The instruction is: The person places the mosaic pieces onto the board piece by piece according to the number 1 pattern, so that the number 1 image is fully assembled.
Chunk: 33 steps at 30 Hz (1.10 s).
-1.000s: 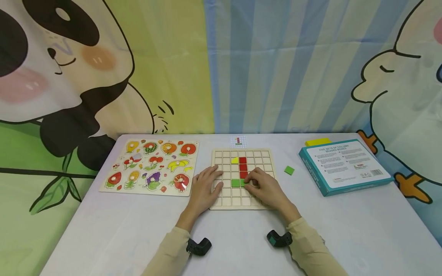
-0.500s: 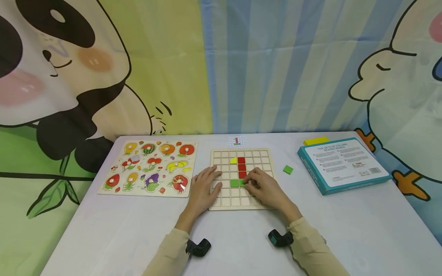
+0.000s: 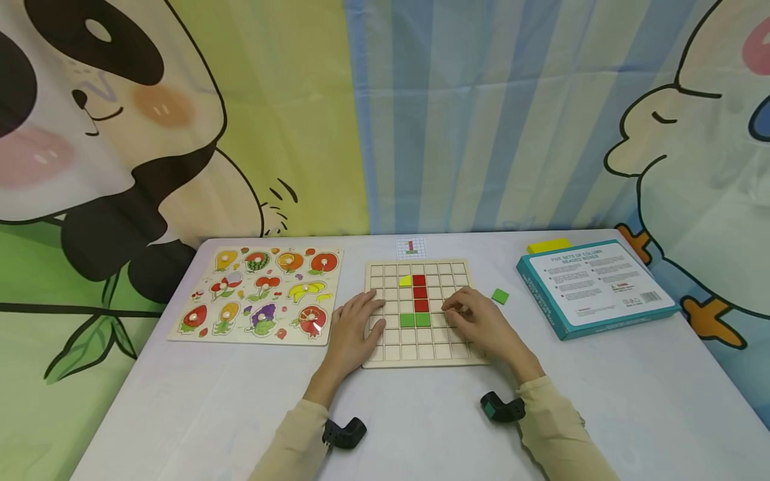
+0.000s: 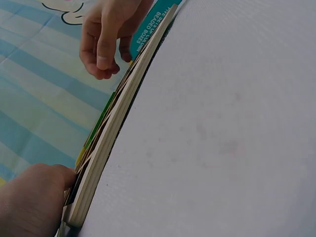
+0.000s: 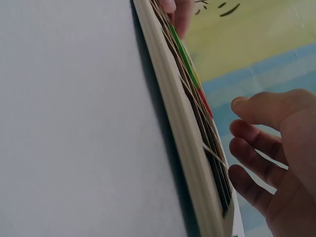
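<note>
A wooden grid board (image 3: 391, 351) lies on the table. Set in its squares are a yellow tile (image 3: 405, 281), a column of red tiles (image 3: 420, 292) and, below them, two green tiles (image 3: 423, 319) side by side. My left hand (image 3: 351, 329) rests on the board's left edge, fingers extended. Over the right part of the board hovers my right hand (image 3: 486, 327), its fingers loosely bent. In the right wrist view nothing sits between the right thumb and fingers (image 5: 254, 153). A loose green tile (image 3: 500, 295) lies just right of the board.
Left of the board is a fruit peg puzzle (image 3: 252, 337). A small pattern card (image 3: 411, 248) lies behind the board. On the right stands a teal box (image 3: 601, 287), with a yellow block (image 3: 549, 246) behind it. A printed curtain (image 3: 451, 120) hangs at the table's back edge.
My right hand has let go of the right-hand green tile and moved right, away from it, leaving the tile in its square. The left hand stays on the board's edge.
</note>
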### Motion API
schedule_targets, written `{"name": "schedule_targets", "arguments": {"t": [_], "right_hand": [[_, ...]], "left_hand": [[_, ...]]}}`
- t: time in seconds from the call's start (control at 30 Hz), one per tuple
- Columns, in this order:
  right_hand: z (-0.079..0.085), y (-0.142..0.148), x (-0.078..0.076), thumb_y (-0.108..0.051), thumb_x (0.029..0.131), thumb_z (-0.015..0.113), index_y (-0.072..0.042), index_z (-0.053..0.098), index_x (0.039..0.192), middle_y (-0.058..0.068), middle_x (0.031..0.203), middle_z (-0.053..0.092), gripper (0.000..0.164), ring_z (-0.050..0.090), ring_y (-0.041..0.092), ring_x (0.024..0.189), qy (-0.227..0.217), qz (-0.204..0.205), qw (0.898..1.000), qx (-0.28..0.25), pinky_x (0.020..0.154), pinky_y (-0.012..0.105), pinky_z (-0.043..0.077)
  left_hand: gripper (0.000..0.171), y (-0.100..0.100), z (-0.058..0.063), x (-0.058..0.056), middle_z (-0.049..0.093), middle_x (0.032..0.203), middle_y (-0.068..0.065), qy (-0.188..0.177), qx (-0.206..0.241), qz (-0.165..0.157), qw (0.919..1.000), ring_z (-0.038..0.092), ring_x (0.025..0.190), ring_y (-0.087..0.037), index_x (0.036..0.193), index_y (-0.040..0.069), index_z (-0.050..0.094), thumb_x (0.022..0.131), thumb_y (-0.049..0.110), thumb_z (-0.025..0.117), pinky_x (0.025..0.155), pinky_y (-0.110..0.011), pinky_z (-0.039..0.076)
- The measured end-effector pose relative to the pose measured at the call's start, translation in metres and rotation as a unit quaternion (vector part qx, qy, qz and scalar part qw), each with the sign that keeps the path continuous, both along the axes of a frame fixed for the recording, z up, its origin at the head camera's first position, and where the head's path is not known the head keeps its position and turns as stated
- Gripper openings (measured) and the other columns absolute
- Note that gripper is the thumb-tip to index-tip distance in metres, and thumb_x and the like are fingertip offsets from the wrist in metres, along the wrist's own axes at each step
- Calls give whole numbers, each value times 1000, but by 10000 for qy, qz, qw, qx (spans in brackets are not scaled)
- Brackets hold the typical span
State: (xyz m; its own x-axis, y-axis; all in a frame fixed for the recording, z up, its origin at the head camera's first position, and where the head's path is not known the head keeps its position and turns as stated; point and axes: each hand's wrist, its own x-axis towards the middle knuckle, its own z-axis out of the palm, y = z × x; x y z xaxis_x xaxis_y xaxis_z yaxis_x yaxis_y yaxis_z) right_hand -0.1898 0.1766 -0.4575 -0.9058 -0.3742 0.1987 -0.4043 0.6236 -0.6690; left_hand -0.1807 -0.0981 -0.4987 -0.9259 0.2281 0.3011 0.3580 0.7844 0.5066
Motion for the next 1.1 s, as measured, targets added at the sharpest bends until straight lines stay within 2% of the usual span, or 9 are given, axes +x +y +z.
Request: {"name": "schedule_targets", "arguments": {"t": [0.2,0.4,0.67,0.83,1.1], "right_hand": [[2,18,-5,-13,92,60,-10,66,101,1,99,60,11,57,14,90,26,-351,9994,51,78,34,50],[-4,36,-11,-9,90,60,-9,66,100,5,98,61,11,57,19,90,243,-753,9968,141,82,41,47],[-10,48,-15,-10,90,59,-8,63,106,14,116,55,17,52,31,110,21,-1239,9916,359,95,50,41],[-13,52,-15,-7,90,57,-6,61,112,18,124,52,23,48,35,118,-186,-1401,9886,525,99,53,39],[-15,55,-16,-3,89,56,-4,62,111,20,121,54,23,50,37,115,-179,-1438,9873,647,96,53,40]], "left_hand": [[36,0,0,1,47,144,-3,42,17,2,10000,40,134,-26,126,20,59,91,27,59,102,-52,29],[36,1,1,1,47,144,-3,50,38,-28,10000,40,134,-26,126,19,59,91,27,60,102,-52,29],[36,0,0,1,47,144,-2,31,28,5,10000,40,134,-26,126,19,59,91,28,59,102,-52,29],[36,0,-1,1,47,144,-3,36,44,-4,10000,40,134,-26,126,19,59,91,27,59,102,-52,29],[36,1,0,1,46,144,-3,19,73,-22,10000,40,135,-26,126,18,59,91,27,60,102,-52,29]]}}
